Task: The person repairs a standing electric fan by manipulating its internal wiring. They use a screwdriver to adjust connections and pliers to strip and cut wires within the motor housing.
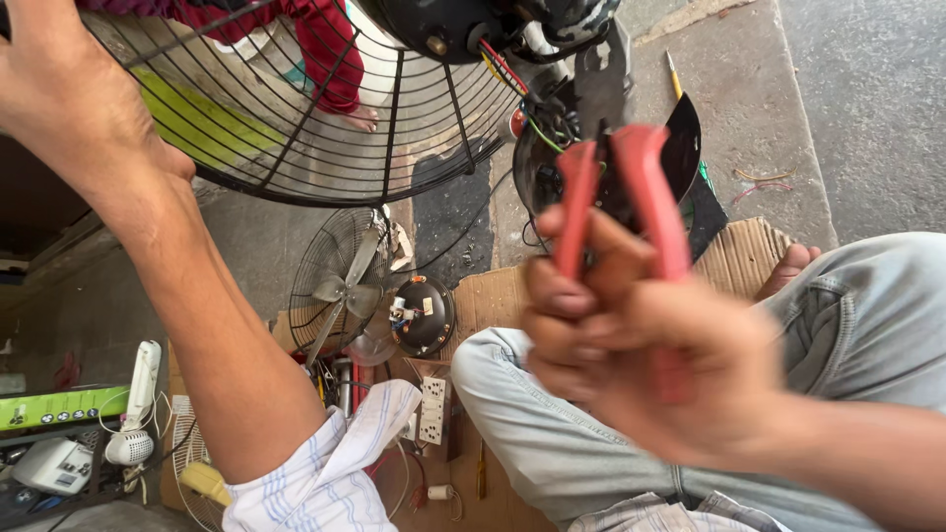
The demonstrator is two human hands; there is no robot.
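Concrete floor (867, 99); flattened cardboard (744, 256) near the middle. A small fan (345, 286), a white socket strip (432, 409) and loose wire scraps (764, 182) lie on them.

The location was an informal fan-repair workshop on a concrete floor (867, 99). Evidence: dismantled fans (345, 286), an exposed motor housing (424, 315), loose wires (759, 182), a socket strip (432, 409), flattened cardboard (739, 256) as work surface.

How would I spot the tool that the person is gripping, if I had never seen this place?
Start at the big black wire fan guard at the top. Right of it, the right hand rises over a grey trouser leg. It grips pliers with two red handles, the only red-handled tool, their dark tip near the fan's wires.
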